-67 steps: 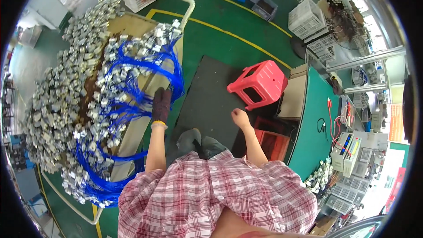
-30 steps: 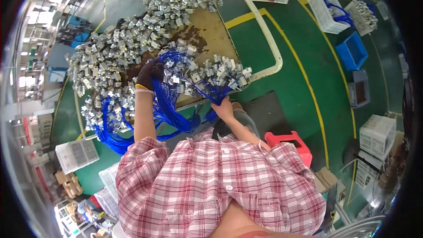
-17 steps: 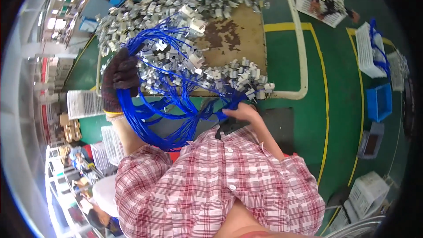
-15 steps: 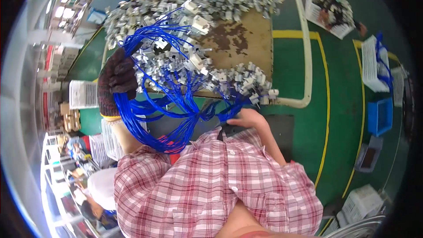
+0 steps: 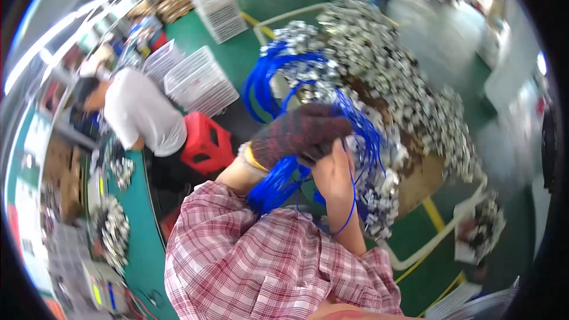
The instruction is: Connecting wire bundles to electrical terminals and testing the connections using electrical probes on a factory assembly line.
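My left hand (image 5: 302, 133), in a dark knitted glove with a yellow cuff, is closed around a bundle of long blue cables (image 5: 269, 186). Part of the bundle arcs out beyond the glove on the far left, and other strands fan out to its right. Bare and pressed up close against the glove, my right hand (image 5: 333, 169) has its fingers bent together; what they pinch is hidden. One loose blue strand loops down past my right wrist. Under the cables spreads a heap of small silver-white metal-looking parts (image 5: 379, 47).
The heap lies on a worn brown cart top (image 5: 424, 181) with a pale tubular rail (image 5: 409, 261). To the left stand a red stool (image 5: 204, 142), white crates (image 5: 201, 83) and a seated person in white (image 5: 142, 109) by a green workbench (image 5: 145, 201).
My view has swung to the left. The gloved hand has come inward with the cables, and my right hand has risen from near my waist to meet it.
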Motion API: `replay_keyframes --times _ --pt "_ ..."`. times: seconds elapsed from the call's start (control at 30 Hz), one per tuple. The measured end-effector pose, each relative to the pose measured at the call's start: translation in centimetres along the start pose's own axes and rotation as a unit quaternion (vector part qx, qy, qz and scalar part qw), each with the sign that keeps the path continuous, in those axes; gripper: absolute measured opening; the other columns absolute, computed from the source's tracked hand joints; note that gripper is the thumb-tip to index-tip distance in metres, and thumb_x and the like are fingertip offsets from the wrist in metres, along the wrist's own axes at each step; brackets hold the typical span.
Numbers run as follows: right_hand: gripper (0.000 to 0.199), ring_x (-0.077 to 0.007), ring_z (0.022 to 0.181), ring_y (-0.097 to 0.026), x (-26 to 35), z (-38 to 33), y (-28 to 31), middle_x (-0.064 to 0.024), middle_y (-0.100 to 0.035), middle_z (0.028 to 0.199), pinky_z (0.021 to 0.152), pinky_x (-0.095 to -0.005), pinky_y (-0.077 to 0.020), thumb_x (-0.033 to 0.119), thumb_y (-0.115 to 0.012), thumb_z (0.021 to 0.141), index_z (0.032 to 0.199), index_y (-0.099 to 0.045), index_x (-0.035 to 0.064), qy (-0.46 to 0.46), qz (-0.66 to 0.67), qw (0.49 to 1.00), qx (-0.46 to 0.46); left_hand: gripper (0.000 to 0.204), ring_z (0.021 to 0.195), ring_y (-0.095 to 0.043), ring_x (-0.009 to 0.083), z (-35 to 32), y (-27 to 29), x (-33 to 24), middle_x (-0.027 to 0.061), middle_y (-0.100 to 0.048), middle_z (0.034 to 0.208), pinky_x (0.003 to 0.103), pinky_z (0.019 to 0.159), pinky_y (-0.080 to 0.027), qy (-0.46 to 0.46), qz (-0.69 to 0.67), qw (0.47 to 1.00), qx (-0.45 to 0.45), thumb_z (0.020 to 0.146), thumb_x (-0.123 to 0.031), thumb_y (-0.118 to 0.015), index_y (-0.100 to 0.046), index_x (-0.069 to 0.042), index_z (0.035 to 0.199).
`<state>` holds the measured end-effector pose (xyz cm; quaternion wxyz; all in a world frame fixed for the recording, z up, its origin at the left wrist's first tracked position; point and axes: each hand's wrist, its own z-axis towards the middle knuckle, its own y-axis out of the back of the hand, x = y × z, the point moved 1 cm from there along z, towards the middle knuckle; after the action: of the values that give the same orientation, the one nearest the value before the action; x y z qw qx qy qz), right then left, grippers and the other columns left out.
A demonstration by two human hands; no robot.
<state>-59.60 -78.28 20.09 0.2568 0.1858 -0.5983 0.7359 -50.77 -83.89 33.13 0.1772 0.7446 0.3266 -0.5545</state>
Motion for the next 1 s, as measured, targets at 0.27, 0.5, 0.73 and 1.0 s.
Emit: replay_keyframes --times 0.27,0.5,0.73,1.0 --pt "0.073 -0.0319 0.119 -0.051 -4.2 -3.2 -3.2 -0.0160 -0.051 0.129 0.103 -0.0446 -0.0371 0.042 -0.063 0.081 0.135 -0.038 -0.0004 -0.086 0.254 0.959 0.094 0.027 0.055 -0.055 0.0087 -10.7 0.7 4.2 0.0017 -0.058 0.069 0.023 0.047 -0.042 0.006 0.034 0.994 -0.099 0.089 -0.032 -0.064 -0.063 -0.007 0.098" --pt "0.074 -0.0340 0.122 -0.048 -9.6 -6.6 -7.8 -0.0162 -0.057 0.124 0.110 -0.0485 -0.0281 0.047 -0.050 0.090 0.141 -0.026 -0.0018 -0.110 0.271 0.944 0.150 0.076 0.074 -0.068 0.0236 -19.2 -0.9 11.1 0.0173 -0.064 0.084 0.036 0.065 -0.052 -0.085 0.287 0.928 -0.221 0.083 -0.048 -0.065 -0.037 0.007 0.127" --pt "0.034 -0.0299 0.102 -0.060 -13.3 -11.9 -13.5 -0.0176 -0.063 0.099 0.106 -0.0424 -0.0348 0.015 -0.042 0.095 0.123 -0.043 -0.0045 -0.170 0.015 0.962 0.215 0.061 0.074 -0.065 0.0325 -29.2 -3.7 17.3 0.0185 -0.064 0.086 0.041 0.060 -0.051 -0.166 0.399 0.786 -0.441 0.077 -0.033 -0.070 -0.044 -0.001 0.122" --pt "0.023 -0.0212 0.076 -0.058 -14.6 -11.7 -19.6 -0.0045 -0.051 0.074 0.093 -0.0408 -0.0419 0.018 -0.043 0.099 0.115 -0.050 0.0039 -0.203 0.058 0.927 0.308 0.052 0.076 -0.066 0.0316 -35.5 -6.9 23.3 0.0114 -0.066 0.095 0.042 0.062 -0.052 -0.025 0.411 0.546 -0.729 0.074 -0.014 -0.068 -0.052 -0.013 0.124"
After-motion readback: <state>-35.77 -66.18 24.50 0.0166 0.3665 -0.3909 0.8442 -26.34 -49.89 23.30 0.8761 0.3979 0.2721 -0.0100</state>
